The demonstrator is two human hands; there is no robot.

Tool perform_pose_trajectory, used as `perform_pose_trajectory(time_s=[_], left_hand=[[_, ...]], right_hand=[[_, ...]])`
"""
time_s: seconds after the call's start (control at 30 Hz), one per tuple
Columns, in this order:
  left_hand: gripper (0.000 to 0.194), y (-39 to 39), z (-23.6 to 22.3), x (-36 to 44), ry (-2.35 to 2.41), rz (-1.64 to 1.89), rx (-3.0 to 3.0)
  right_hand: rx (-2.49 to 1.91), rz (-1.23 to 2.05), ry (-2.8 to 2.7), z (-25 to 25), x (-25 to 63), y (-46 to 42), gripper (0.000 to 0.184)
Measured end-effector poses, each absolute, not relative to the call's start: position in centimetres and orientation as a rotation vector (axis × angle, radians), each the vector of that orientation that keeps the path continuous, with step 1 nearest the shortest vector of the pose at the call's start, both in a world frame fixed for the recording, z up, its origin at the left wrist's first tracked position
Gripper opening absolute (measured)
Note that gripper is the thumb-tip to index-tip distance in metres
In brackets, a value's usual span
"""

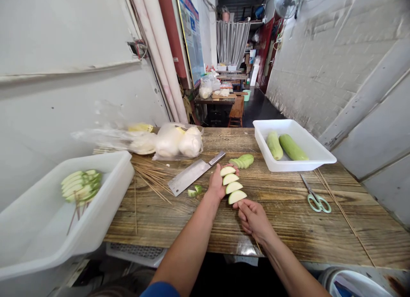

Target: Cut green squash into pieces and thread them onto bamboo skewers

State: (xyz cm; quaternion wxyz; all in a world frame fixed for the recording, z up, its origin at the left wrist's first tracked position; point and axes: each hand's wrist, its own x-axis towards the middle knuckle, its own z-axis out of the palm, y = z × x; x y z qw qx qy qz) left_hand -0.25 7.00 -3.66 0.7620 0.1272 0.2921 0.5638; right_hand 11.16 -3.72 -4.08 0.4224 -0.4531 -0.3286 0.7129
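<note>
Several half-moon slices of a pale green squash (233, 187), white inside, stand in a spaced row above the table. My left hand (218, 182) is closed around their far left side, with its fingers partly hidden behind them. At the nearest slice, my right hand (253, 219) pinches a thin bamboo skewer (258, 247), whose lower end sticks out below the hand. The skewer's part among the slices is hidden. Just beyond my hands lies a fan of more squash slices (242, 161). A cleaver (190, 176) rests to the left, near small green end pieces (194, 190).
A white tub (120, 184) at left holds skewered slices (80, 186). Loose bamboo skewers (150, 173) lie beside it, before a plastic bag (177, 141) of white items. Another white tub (299, 165) holds two whole squashes (292, 147). Scissors (317, 199) lie at right.
</note>
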Motion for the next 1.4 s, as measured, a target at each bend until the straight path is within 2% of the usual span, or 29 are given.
perform_pose_trajectory(time_s=[0.4, 0.77, 0.93, 1.4], left_hand=[[0.049, 6.9, -3.4, -0.6, 0.59, 1.169, 0.233], [0.034, 6.5, -2.8, -0.9, 0.528, 1.143, 0.349], [0.045, 6.5, -3.2, -0.8, 0.54, 0.972, 0.359], [0.058, 6.8, -2.5, -1.3, 0.547, 1.192, 0.165]], right_hand=[[-1.048, 1.783, -0.791, -4.4, 11.4, -3.6, 0.039], [-1.012, 1.769, -0.775, -4.5, 11.5, -3.7, 0.038], [-1.025, 1.713, -0.787, -4.6, 11.3, -3.8, 0.04], [-1.034, 1.75, -0.927, -4.3, 11.3, -4.4, 0.038]])
